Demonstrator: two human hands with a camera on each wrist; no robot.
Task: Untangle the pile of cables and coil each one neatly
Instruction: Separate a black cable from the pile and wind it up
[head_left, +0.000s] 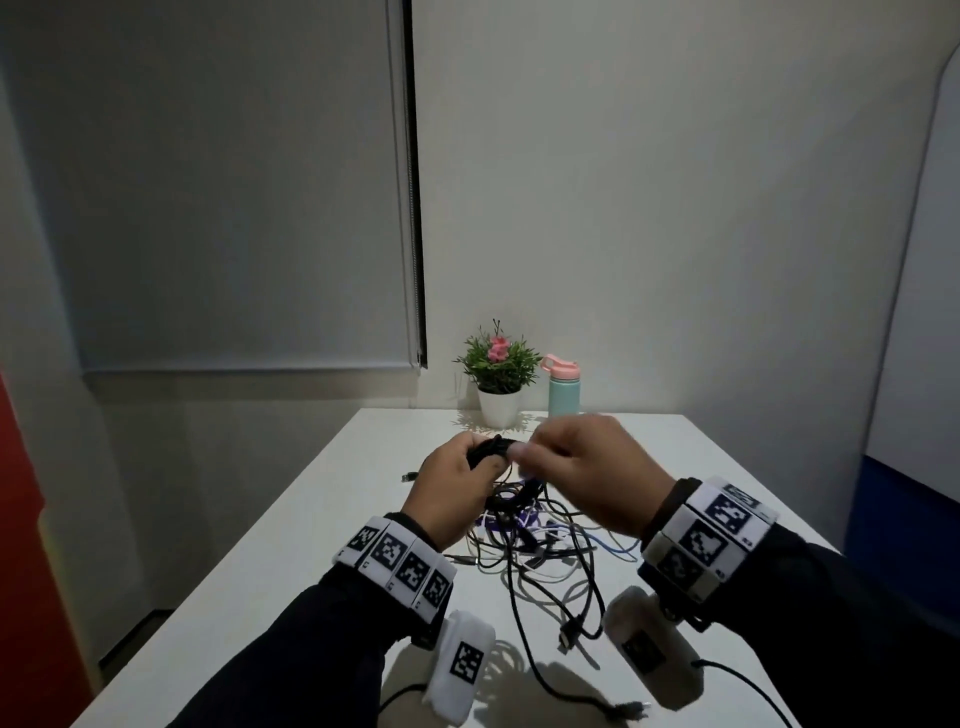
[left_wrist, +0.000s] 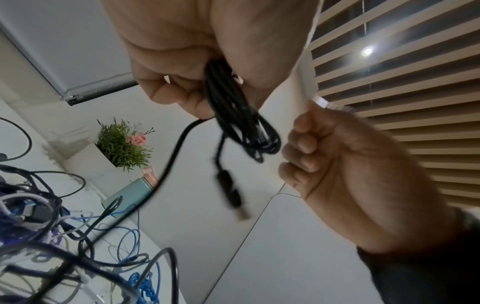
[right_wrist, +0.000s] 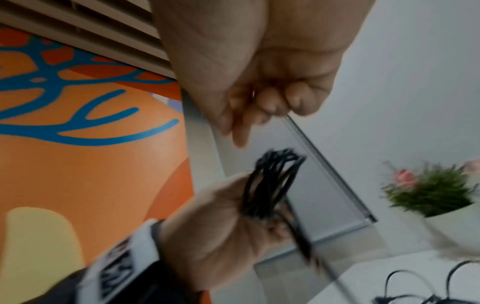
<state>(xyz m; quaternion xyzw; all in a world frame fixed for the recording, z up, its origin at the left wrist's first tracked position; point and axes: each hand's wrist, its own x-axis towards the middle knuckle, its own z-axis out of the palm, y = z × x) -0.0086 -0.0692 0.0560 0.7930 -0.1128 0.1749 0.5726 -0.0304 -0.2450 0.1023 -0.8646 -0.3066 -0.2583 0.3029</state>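
My left hand (head_left: 452, 483) grips a bundle of black cable loops (head_left: 488, 449) above the table. In the left wrist view the black coil (left_wrist: 241, 119) hangs from my left hand (left_wrist: 182, 61), and its plug (left_wrist: 233, 195) dangles below, blurred. My right hand (head_left: 576, 467) hovers just right of the coil with its fingers curled. From the left wrist my right hand (left_wrist: 350, 174) sits apart from the coil, with a small pale piece by the thumb; I cannot tell if it is held. The tangled pile (head_left: 540, 545) of black, white, blue and purple cables lies beneath both hands.
A potted plant (head_left: 498, 374) and a teal bottle with a pink lid (head_left: 563, 387) stand at the far edge of the white table (head_left: 311, 519). A loose plug (head_left: 410, 476) lies left of the pile. Black cable ends (head_left: 628, 709) trail toward the near edge.
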